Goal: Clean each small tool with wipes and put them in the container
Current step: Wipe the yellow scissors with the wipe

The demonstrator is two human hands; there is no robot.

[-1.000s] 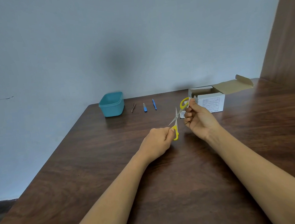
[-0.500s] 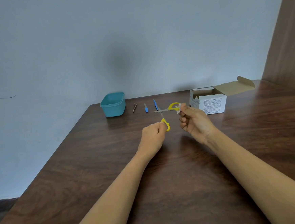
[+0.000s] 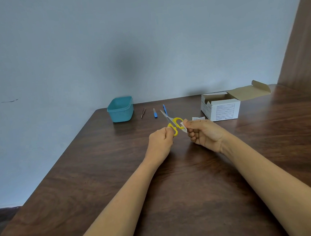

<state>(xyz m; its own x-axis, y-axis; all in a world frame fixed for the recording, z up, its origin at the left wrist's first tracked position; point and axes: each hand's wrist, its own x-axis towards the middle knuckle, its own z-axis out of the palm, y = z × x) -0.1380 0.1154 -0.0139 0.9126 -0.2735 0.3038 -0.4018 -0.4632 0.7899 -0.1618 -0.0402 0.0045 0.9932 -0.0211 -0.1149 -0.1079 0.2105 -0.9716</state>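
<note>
Yellow-handled scissors (image 3: 172, 121) are held above the table's middle, blades closed and pointing away to the upper left. My left hand (image 3: 161, 142) pinches one handle loop. A small white wipe (image 3: 183, 126) is pinched in my right hand (image 3: 205, 133) against the other loop. The teal container (image 3: 120, 109) stands at the table's far left. Tweezers (image 3: 143, 112), a short blue-handled tool (image 3: 155, 113) and a slim blue tool (image 3: 164, 109) lie in a row right of the container.
An open white cardboard box (image 3: 221, 106) sits at the far right, with a torn wipe packet (image 3: 198, 118) lying beside it. The dark wooden table (image 3: 175, 190) ends at a grey wall behind; a wooden panel (image 3: 301, 41) rises at the right.
The scissors' blades, spread apart one second ago, have come together and now point toward the far left. Both hands have drawn closer, the wipe moving along the handle loop.
</note>
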